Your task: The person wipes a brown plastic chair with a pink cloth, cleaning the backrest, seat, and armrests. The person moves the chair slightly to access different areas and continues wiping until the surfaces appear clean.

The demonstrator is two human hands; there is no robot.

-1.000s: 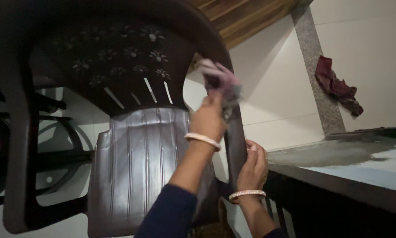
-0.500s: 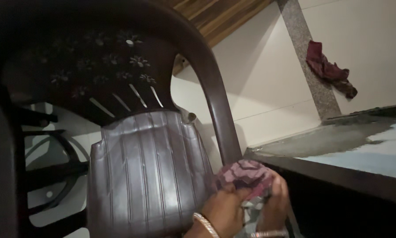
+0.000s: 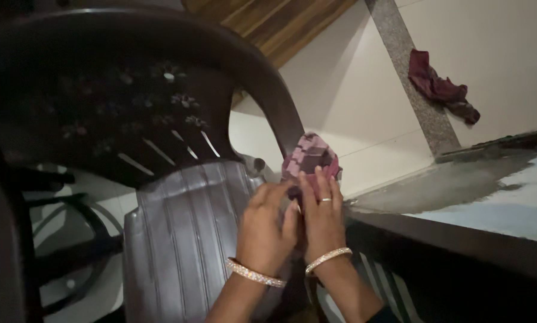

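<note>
Both hands are in at the chair's armrest and the cloth is right there between them. The left hand lies flat over the inner edge of the dark brown plastic chair, fingers curled toward the cloth at about two o'clock from it. The right hand is pressed alongside, touching the left, its fingers folded over a bunched pink and maroon checked cloth and pinning it against the curved arm rail; that is a closed hold on the cloth, while the left looks only to steady it. The cloth sits at twelve o'clock from the right hand, on the rail where it drops toward the seat. How far along is the wiping? Hard to judge: the ribbed seat gleams, but the light is too dim to tell wiped plastic from unwiped, and the flower-patterned backrest at ten o'clock is in deep shadow. At two o'clock across the pale floor, well apart, a dark red rag lies on a grey stone strip. A dark table edge runs at four o'clock.
</note>
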